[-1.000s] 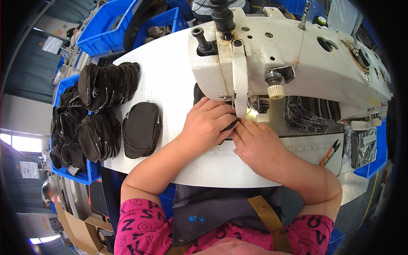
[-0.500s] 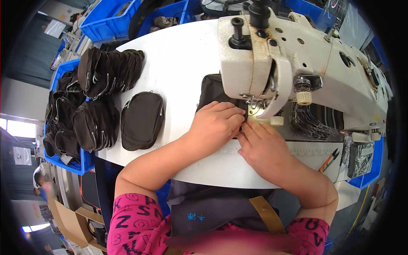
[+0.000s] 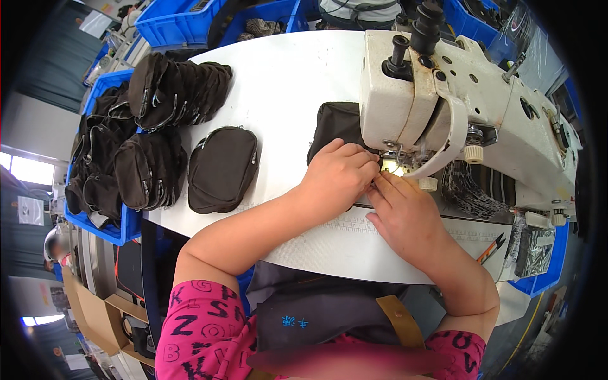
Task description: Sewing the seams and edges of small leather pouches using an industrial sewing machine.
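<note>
A dark brown zip pouch [image 3: 335, 122] lies flat beneath the head of a white sewing machine [image 3: 396, 95], its right part hidden by the machine and my hands. My left hand [image 3: 342, 174] presses on the pouch's near edge, fingers curled and close together. Against it, my right hand [image 3: 408, 209] has its fingertips at that same edge beside the lit needle area [image 3: 396, 168]. Its thumb stands a little away from the fingers. What the fingertips pinch is mostly covered. Another dark pouch [image 3: 223, 170] rests on the white table, left of my left forearm.
Stacks of dark pouches [image 3: 180, 92] stand at the table's left, by a blue crate [image 3: 130, 221] full of more. Striped strips with loose threads [image 3: 494, 187] lie under the machine arm. An orange-and-black tool [image 3: 491, 248] sits at right. Blue bins [image 3: 177, 28] stand behind.
The whole view has shifted, so table and machine sit farther right in the picture. Both hands stay at the pouch's edge by the needle; my right thumb now stands farther from the fingers.
</note>
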{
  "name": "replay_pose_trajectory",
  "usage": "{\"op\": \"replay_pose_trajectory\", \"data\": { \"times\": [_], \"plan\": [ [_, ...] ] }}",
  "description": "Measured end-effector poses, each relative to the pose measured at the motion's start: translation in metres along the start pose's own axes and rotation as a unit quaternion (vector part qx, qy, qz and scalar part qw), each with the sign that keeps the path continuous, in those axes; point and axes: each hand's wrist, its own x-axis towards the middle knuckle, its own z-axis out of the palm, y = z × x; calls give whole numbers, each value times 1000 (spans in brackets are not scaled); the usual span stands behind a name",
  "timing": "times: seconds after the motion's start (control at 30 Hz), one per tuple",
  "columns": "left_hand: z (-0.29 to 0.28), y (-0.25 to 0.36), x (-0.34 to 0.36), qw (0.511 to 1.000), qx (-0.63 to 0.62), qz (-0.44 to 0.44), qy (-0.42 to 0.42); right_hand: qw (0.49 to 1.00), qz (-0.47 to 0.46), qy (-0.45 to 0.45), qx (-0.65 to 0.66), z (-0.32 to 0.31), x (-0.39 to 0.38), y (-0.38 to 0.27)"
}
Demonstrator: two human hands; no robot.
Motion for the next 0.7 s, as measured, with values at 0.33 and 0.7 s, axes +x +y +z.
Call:
{"op": "replay_pose_trajectory", "data": {
  "times": [0.33,0.7],
  "plan": [
    [-3,-8,-2,1000,-7,21,2,999,-21,22,-27,3,1,-8],
    [-16,-14,-1,996,-29,73,-48,999,-27,8,-41,6,-4,-7]
  ]
}}
